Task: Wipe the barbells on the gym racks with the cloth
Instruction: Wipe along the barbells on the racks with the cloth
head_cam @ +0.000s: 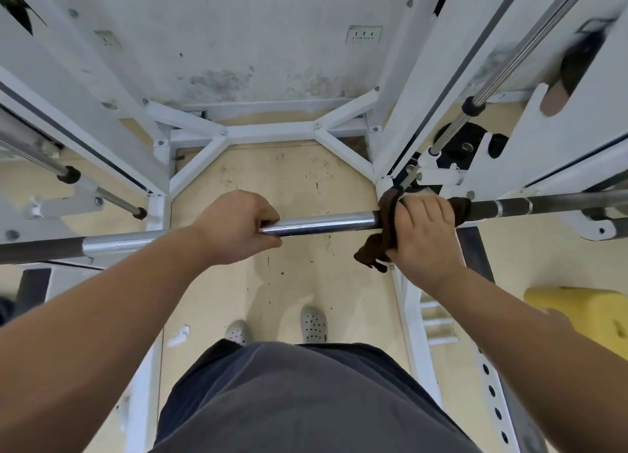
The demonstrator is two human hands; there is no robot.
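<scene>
Beige floor (289,181) under white rack (272,133); barbell (323,223) runs left to right, both ends cut off. Bare steel gripped by left hand (234,228); right hand (424,235) clamps brown cloth (372,249) round the bar, hiding that section.

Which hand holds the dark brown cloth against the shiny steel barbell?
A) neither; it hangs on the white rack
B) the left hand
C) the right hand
C: the right hand grips the dark brown cloth round the shiny steel barbell, while the left hand holds bare metal.
</scene>
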